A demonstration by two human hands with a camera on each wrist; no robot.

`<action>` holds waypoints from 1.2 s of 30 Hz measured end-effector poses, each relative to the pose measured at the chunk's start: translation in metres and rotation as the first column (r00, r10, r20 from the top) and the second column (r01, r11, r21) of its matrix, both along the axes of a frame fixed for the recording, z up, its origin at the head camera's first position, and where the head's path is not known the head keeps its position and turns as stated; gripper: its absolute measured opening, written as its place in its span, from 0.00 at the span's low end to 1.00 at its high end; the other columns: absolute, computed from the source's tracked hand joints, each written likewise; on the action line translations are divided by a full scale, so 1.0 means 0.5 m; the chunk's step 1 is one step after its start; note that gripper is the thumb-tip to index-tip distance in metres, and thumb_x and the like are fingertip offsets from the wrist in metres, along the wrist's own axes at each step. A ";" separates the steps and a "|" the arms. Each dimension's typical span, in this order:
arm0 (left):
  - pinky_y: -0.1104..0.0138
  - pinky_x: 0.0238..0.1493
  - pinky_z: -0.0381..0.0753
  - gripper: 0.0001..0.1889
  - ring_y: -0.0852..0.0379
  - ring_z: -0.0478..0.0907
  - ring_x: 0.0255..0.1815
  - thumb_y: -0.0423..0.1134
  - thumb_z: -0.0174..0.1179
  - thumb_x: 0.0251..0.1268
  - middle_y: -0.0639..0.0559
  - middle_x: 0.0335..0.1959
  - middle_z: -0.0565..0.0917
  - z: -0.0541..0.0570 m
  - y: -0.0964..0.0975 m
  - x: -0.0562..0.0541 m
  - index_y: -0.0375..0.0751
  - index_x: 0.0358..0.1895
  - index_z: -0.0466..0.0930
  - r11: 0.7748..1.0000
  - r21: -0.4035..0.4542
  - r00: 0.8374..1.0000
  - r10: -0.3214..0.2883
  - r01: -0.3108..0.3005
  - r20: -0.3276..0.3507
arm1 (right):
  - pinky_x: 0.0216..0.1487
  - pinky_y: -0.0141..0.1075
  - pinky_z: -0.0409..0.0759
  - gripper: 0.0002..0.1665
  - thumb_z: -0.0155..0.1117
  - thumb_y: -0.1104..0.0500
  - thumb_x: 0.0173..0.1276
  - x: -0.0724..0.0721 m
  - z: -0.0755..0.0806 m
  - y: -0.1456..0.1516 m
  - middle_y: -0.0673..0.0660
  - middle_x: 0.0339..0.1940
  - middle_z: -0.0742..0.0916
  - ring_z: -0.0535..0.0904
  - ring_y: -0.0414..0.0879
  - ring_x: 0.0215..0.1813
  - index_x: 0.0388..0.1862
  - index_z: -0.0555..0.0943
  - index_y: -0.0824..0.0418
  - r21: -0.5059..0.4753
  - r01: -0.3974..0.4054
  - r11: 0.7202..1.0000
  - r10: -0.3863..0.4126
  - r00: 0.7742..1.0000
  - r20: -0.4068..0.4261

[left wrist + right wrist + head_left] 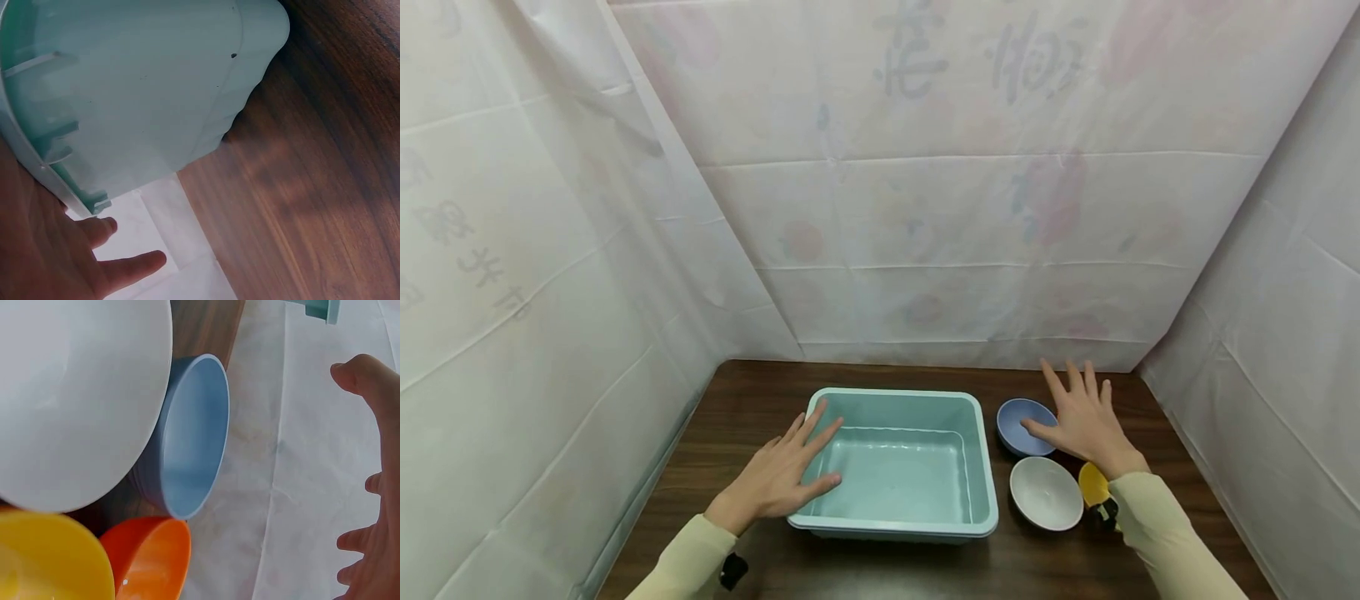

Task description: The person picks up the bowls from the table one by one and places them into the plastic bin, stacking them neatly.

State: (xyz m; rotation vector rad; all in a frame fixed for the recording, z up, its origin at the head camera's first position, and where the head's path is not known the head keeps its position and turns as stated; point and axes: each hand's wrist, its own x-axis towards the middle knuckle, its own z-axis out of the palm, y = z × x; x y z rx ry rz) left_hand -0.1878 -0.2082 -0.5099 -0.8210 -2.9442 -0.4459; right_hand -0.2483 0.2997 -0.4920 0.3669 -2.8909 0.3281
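A pale teal rectangular basin [895, 480] sits on the dark wooden table. My left hand [781, 473] is spread at its left side, fingers straight over the rim; in the left wrist view the basin's outer wall [150, 87] is right beside the hand, but whether they touch I cannot tell. Right of the basin, my right hand [1086, 427] hovers with fingers spread and holds nothing. The blue bowl [1019, 432] is nearest to it, partly behind the thumb. Closer to me are a white bowl [1047, 493] and a yellow bowl [1092, 482], the latter partly covered by the sleeve.
An orange bowl [156, 562] shows beside the yellow one in the right wrist view; the right arm hides it from the head view. White printed sheets [955, 250] hang behind the table and on both sides. Small black wrist devices [733, 572] are on both arms.
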 end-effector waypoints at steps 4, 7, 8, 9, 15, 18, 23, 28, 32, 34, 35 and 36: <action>0.31 0.58 0.74 0.41 0.32 0.57 0.81 0.67 0.52 0.73 0.49 0.87 0.46 0.001 -0.001 0.000 0.64 0.84 0.48 1.000 0.001 1.000 -0.004 0.004 0.014 | 0.68 0.82 0.42 0.67 0.68 0.25 0.60 -0.013 -0.007 -0.013 0.78 0.81 0.56 0.42 0.84 0.79 0.86 0.51 0.55 -0.006 -0.006 1.000 0.006 0.999 0.034; 0.32 0.59 0.74 0.41 0.33 0.57 0.81 0.68 0.51 0.73 0.49 0.87 0.46 0.002 -0.001 0.001 0.66 0.84 0.47 1.000 -0.005 1.000 -0.004 0.004 0.017 | 0.68 0.82 0.42 0.67 0.68 0.26 0.60 -0.023 -0.013 -0.023 0.78 0.81 0.56 0.42 0.83 0.80 0.86 0.52 0.56 -0.003 -0.013 1.000 0.013 0.999 0.046; 0.32 0.58 0.75 0.41 0.33 0.57 0.81 0.68 0.51 0.73 0.49 0.87 0.47 0.002 -0.001 0.000 0.66 0.84 0.47 1.000 -0.004 1.000 -0.005 0.005 0.017 | 0.68 0.82 0.42 0.66 0.68 0.26 0.60 -0.026 -0.015 -0.025 0.78 0.81 0.56 0.43 0.83 0.80 0.86 0.52 0.56 -0.002 -0.013 1.000 0.013 0.999 0.052; 0.32 0.58 0.75 0.41 0.33 0.57 0.81 0.68 0.51 0.73 0.49 0.87 0.47 0.002 -0.001 0.000 0.66 0.84 0.46 1.000 -0.003 1.000 -0.005 0.005 0.016 | 0.68 0.82 0.42 0.66 0.68 0.26 0.60 -0.029 -0.017 -0.028 0.78 0.81 0.56 0.43 0.83 0.80 0.86 0.52 0.56 0.003 -0.015 1.000 0.014 0.998 0.061; 0.31 0.56 0.75 0.41 0.32 0.58 0.81 0.68 0.51 0.73 0.49 0.87 0.47 0.002 -0.001 0.000 0.67 0.84 0.47 1.000 0.006 1.000 -0.005 0.005 0.015 | 0.68 0.82 0.45 0.64 0.68 0.28 0.62 -0.040 -0.030 -0.043 0.77 0.81 0.57 0.44 0.83 0.79 0.86 0.53 0.56 0.024 -0.018 1.000 0.016 0.994 0.106; 0.31 0.56 0.76 0.41 0.32 0.58 0.81 0.68 0.52 0.73 0.49 0.87 0.48 0.002 -0.001 0.001 0.66 0.84 0.47 1.000 0.011 1.000 -0.005 0.004 0.017 | 0.68 0.82 0.47 0.63 0.69 0.29 0.62 -0.042 -0.036 -0.050 0.77 0.81 0.57 0.45 0.83 0.79 0.86 0.54 0.55 0.017 -0.020 1.000 0.018 0.993 0.120; 0.31 0.55 0.76 0.41 0.32 0.58 0.81 0.68 0.52 0.73 0.49 0.87 0.48 0.001 -0.002 0.000 0.64 0.84 0.49 1.000 0.016 1.000 -0.005 0.004 0.016 | 0.68 0.81 0.49 0.62 0.68 0.30 0.62 -0.046 -0.051 -0.056 0.76 0.81 0.57 0.47 0.82 0.79 0.86 0.54 0.54 0.027 -0.021 0.999 0.017 0.991 0.135; 0.32 0.55 0.77 0.41 0.32 0.58 0.80 0.67 0.52 0.73 0.49 0.87 0.48 -0.001 -0.002 0.000 0.62 0.84 0.50 1.000 0.013 1.000 -0.009 0.008 0.004 | 0.68 0.81 0.50 0.61 0.68 0.30 0.62 -0.049 -0.063 -0.062 0.78 0.80 0.58 0.50 0.83 0.78 0.85 0.56 0.56 0.028 -0.018 0.999 0.014 0.987 0.161; 0.33 0.56 0.77 0.41 0.31 0.59 0.80 0.66 0.53 0.73 0.48 0.86 0.48 -0.003 -0.002 -0.001 0.60 0.84 0.52 1.000 0.017 1.000 -0.010 0.010 -0.003 | 0.69 0.79 0.52 0.61 0.68 0.30 0.62 -0.049 -0.068 -0.068 0.78 0.81 0.58 0.50 0.82 0.78 0.85 0.56 0.57 0.021 -0.010 1.000 0.006 0.979 0.205; 0.33 0.56 0.77 0.41 0.31 0.59 0.80 0.66 0.53 0.73 0.48 0.86 0.48 -0.003 -0.002 -0.001 0.61 0.84 0.51 1.000 0.017 1.000 -0.011 0.011 -0.006 | 0.70 0.79 0.52 0.61 0.68 0.30 0.62 -0.049 -0.070 -0.070 0.78 0.81 0.58 0.50 0.82 0.79 0.85 0.56 0.57 0.019 -0.009 1.000 0.004 0.974 0.229; 0.33 0.56 0.77 0.41 0.31 0.59 0.80 0.66 0.53 0.73 0.48 0.86 0.48 -0.003 -0.002 -0.001 0.62 0.84 0.51 1.000 0.019 1.000 -0.011 0.011 -0.006 | 0.70 0.78 0.53 0.61 0.68 0.30 0.62 -0.049 -0.072 -0.071 0.77 0.81 0.58 0.50 0.82 0.79 0.85 0.55 0.56 0.021 -0.010 1.000 0.005 0.971 0.237; 0.33 0.56 0.77 0.41 0.32 0.59 0.80 0.66 0.53 0.73 0.48 0.86 0.48 -0.004 -0.002 -0.001 0.63 0.84 0.50 1.000 0.021 1.000 -0.010 0.010 -0.007 | 0.70 0.78 0.53 0.61 0.67 0.30 0.62 -0.050 -0.073 -0.072 0.77 0.81 0.58 0.50 0.82 0.79 0.85 0.55 0.56 0.025 -0.009 1.000 0.003 0.970 0.244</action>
